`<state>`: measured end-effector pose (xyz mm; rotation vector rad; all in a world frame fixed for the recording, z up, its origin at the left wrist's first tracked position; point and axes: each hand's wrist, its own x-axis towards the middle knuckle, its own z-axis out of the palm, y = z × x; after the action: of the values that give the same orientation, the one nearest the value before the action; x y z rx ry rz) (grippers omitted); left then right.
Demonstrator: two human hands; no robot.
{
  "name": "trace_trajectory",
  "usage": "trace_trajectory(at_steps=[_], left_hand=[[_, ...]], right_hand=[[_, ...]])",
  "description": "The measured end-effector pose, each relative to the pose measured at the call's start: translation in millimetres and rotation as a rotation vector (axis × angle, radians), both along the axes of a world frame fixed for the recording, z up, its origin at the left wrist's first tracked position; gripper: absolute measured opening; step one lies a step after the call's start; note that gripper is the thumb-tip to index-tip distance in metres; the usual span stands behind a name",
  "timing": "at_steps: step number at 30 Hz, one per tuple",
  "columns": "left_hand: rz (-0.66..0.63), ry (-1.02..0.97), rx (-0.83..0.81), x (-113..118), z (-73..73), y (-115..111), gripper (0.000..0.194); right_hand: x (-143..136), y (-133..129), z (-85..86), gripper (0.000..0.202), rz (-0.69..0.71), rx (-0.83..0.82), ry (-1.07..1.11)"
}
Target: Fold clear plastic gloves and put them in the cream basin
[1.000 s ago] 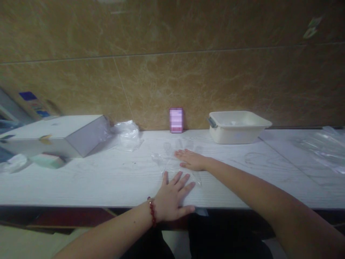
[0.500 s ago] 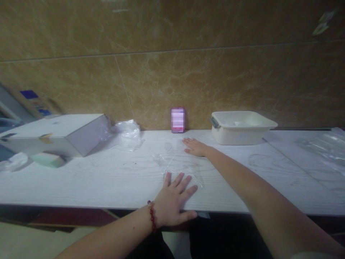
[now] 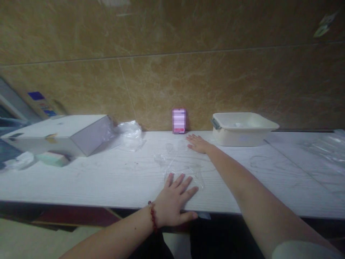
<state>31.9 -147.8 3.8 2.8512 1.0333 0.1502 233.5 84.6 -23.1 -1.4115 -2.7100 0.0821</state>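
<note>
My left hand (image 3: pixel 176 198), with a red bead bracelet (image 3: pixel 152 216) at the wrist, lies flat near the table's front edge, fingers spread. Its fingertips rest on a clear plastic bag (image 3: pixel 184 172) that is spread out and hard to see against the white table (image 3: pixel 121 183). Farther back, my right hand (image 3: pixel 198 144) lies palm down, fingers stretched out, just in front of the phone. Whether it touches the clear plastic too, I cannot tell. A phone (image 3: pixel 179 121) with a blurred screen leans upright against the wall.
A cream plastic basin (image 3: pixel 239 136) stands right of the phone. On the left are a white box (image 3: pixel 59 133), crumpled clear plastic (image 3: pixel 129 135), a pale green block (image 3: pixel 54 159) and white crumpled material (image 3: pixel 21 160). More clear plastic (image 3: pixel 323 147) lies far right. The tiled wall (image 3: pixel 151 86) bounds the table's back.
My right hand has slid slightly back and to the right, toward the wall. My left hand stays in place. The view has shifted slightly.
</note>
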Motion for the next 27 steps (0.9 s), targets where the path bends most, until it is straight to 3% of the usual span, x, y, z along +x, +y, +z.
trace_trajectory(at_steps=[4, 16, 27], left_hand=[[-0.014, -0.018, -0.014, -1, 1.2, -1, 0.065], [-0.005, -0.054, -0.007, -2, 0.9, -3, 0.061], [0.004, -0.067, -0.013, -2, 2.6, -4, 0.057]], right_hand=[[1, 3, -0.6, 0.058, -0.057, 0.020, -0.022], [4, 2, -3.0, 0.054, -0.448, 0.117, -0.041], [12, 2, 1.8, 0.049, -0.422, 0.304, 0.049]])
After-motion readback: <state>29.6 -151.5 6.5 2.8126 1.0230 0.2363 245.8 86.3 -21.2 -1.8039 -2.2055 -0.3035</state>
